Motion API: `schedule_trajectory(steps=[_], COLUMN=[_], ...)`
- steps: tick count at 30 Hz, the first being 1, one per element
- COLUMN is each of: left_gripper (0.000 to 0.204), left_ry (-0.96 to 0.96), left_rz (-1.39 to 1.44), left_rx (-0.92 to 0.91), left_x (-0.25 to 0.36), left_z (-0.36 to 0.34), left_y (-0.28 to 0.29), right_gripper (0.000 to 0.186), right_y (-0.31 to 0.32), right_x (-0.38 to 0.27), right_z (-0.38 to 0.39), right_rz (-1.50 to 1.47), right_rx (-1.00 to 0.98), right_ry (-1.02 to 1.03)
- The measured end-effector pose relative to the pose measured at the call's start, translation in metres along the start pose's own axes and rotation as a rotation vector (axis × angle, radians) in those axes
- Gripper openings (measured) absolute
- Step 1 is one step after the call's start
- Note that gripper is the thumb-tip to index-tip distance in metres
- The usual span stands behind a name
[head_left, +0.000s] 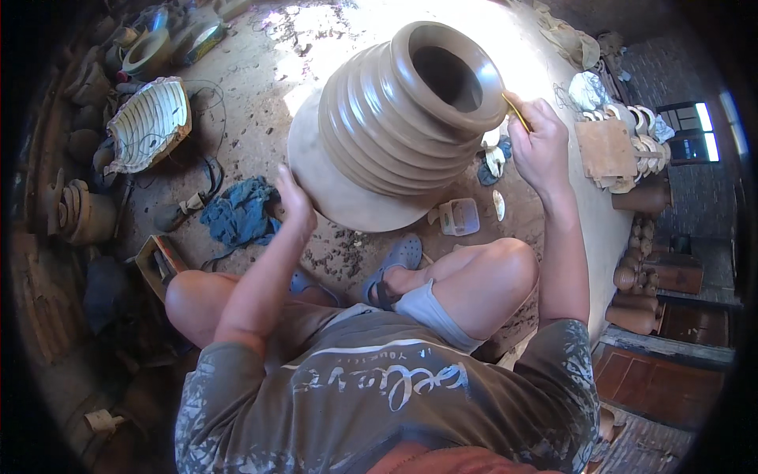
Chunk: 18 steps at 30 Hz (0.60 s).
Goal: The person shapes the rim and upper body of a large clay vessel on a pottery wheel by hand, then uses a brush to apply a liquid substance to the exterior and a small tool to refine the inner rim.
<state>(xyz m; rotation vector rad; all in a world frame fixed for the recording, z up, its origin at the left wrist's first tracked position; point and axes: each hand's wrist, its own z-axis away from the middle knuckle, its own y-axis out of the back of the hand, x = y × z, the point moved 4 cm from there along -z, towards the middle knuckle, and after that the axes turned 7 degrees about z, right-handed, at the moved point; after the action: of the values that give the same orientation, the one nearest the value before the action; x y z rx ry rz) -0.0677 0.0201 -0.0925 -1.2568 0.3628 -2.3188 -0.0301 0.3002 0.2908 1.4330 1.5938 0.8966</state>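
Note:
A large wet clay pot [377, 126] with ridged, stepped walls and a wide open mouth stands on a round potter's wheel [306, 146]. My left hand [295, 204] lies against the wheel's left edge, fingers stretched out, holding nothing. Up at the right side of the pot's rim, my right hand [540, 144] pinches a thin yellow stick-like tool [517, 112]. The tool's tip is at or close to the rim; whether it touches, I cannot tell. My bent legs and sandalled feet are below the wheel.
Near the wheel lie a blue rag [239, 210], a clear plastic tub [458, 216] and scattered clay crumbs. A ribbed white mould [152, 125] sits at far left, a wooden box [160, 265] by my left knee. Clay pieces [608, 150] and several pots [634, 314] line the right.

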Motion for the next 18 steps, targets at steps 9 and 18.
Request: schedule_trajectory(steps=[9,18], left_gripper=[0.089,0.097], left_ry=[0.436,-0.039], left_rz=[-0.076,-0.209], left_rx=[-0.105,0.215], left_x=[-0.129,-0.063], left_z=[0.105,0.05], left_y=[-0.013,-0.004], right_gripper=[0.036,0.035], right_y=[-0.003,-0.002], right_x=[-0.002,-0.009], right_z=[0.004,0.006], right_rz=[-0.028,-0.054], right_rx=[-0.007,0.035], right_ry=[-0.066,-0.065])
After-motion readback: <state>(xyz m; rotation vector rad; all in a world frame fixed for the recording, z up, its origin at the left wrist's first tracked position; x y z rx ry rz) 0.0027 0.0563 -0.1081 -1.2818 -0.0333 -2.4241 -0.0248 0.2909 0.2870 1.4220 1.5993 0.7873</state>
